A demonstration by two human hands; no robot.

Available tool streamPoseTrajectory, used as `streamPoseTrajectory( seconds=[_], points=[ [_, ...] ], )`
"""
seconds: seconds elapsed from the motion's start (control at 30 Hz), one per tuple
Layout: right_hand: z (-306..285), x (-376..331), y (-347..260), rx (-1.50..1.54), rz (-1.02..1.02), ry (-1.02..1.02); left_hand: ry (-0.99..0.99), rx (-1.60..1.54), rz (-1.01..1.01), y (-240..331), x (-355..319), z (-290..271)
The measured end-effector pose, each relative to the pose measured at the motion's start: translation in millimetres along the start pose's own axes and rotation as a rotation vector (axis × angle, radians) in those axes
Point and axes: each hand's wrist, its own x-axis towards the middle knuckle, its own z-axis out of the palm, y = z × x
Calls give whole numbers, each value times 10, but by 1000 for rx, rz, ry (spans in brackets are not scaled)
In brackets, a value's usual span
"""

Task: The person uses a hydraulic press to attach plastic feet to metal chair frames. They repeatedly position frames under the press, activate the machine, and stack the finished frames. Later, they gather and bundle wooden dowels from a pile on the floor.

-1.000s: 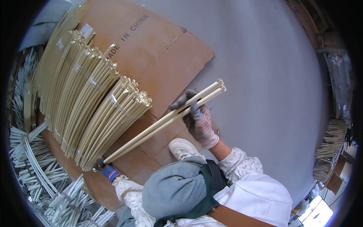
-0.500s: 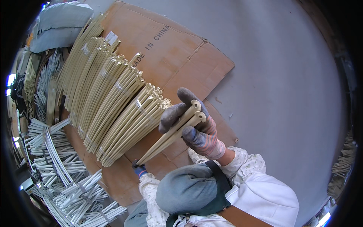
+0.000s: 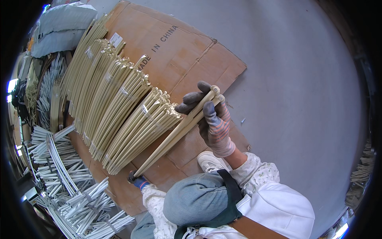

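Two long beige rods (image 3: 167, 142) with rounded, flattened ends slant between my hands. My right hand (image 3: 218, 125), in a grey-palmed glove with a striped cuff, closes around their upper part, with the thumb on the near side and the fingers behind. Their lower tips are in the gloved fingers of my left hand (image 3: 139, 181), low over the cardboard. Beside the rods, on the left, lie taped bundles of similar beige rods (image 3: 137, 137), their knobbed ends toward the upper right.
Under the bundles is a flattened cardboard sheet (image 3: 203, 65) on the grey floor (image 3: 294, 91). White tubes (image 3: 85, 203) lie heaped at lower left. A pale wrapped package (image 3: 65, 26) stands at far left. My shoe (image 3: 211, 162) rests by the cardboard.
Both hands have moved with the rods: the right one up and slightly right, the left one further left and a little down. The rods' rounded ends have turned over in my grip.
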Motion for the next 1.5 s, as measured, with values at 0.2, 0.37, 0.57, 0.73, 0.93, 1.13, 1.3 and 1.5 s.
streamPoseTrajectory(
  seconds=[0.2, 0.37, 0.57, 0.73, 0.93, 1.13, 1.3, 1.5],
  points=[
    [-132, 56, 116, -75, -16, 204, -32, -45, 39, 122, -134, 211],
    [-61, 116, 79, -12, -100, 302, -177, 133, 71, 154, -233, 288],
    [-2, 92, 122, 83, -120, 85, 473, 814, -333, 68, 577, -596],
    [-132, 142, 98, 83, -98, -190, -1064, 969, 385, 419, -1423, 2212],
    [131, 139, 141, 125, -10, -337, -1525, 1021, 258, 614, -2077, 2876],
    [226, 71, 36, -24, -53, -240, -1340, 881, 135, 659, -2212, 2991],
    [227, 30, 15, -13, -61, -236, -1420, 829, -43, 615, -2061, 2977],
    [245, -60, -67, -180, -12, -156, -1285, 768, -225, 542, -2103, 2878]
  ],
)
